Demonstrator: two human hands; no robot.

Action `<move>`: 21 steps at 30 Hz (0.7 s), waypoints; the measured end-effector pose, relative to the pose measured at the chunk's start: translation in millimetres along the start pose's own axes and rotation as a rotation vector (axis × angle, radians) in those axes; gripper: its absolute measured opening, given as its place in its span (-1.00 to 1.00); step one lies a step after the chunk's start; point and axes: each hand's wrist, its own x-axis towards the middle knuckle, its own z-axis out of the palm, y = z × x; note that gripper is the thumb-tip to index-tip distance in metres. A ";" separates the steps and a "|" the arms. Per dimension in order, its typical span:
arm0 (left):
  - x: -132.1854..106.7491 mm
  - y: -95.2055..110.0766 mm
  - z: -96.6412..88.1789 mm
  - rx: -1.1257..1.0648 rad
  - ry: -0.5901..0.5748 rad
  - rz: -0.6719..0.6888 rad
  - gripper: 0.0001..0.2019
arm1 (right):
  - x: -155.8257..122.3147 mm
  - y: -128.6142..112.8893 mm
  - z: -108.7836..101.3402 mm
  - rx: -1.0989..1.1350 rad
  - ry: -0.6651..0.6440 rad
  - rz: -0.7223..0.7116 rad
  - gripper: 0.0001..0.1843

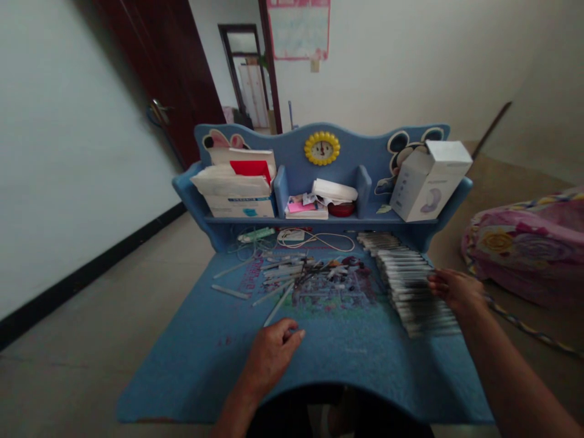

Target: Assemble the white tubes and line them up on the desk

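Note:
My left hand (275, 348) rests low over the blue desk with its fingers curled in; whatever they may hold is hidden. A thin whitish pen tube (279, 304) lies just beyond its knuckles. On the right, my right hand (456, 292) has its fingers closed at the right ends of a long row of pens (406, 286). Slight blur hides whether it grips one. Those pens lie side by side, running from the shelf toward the front. A loose heap of pen parts (287, 271), thin and mixed white and dark, covers the middle of the desk.
The blue desk (347, 359) has a raised shelf holding a box of papers (241, 204), a white case (335, 190) and a white carton (426, 182). A yellow flower clock (322, 148) sits above. A white cable (328, 243) and a green power strip (256, 235) lie below.

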 end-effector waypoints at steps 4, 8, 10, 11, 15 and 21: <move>6.7 -1.4 -1.5 0.013 0.005 0.007 -0.75 | -4.7 0.4 1.3 0.012 0.040 0.000 -0.57; 17.6 -2.0 1.3 0.013 0.026 0.072 -0.77 | -19.3 0.1 3.2 0.025 0.008 -0.064 -0.60; 26.3 -2.0 3.4 0.041 0.040 0.101 -0.78 | -34.4 2.9 7.1 0.007 -0.070 -0.102 -0.62; 31.6 -1.7 4.3 0.076 0.050 0.108 -0.79 | -44.3 5.4 10.0 -0.014 -0.118 -0.114 -0.63; 60.3 1.7 3.5 0.249 0.123 0.072 -0.83 | -93.0 22.0 26.2 -0.162 -0.339 -0.093 -0.63; 117.6 11.3 -7.3 0.408 0.204 -0.022 -0.83 | -155.5 56.8 49.7 -0.278 -0.628 -0.035 -0.67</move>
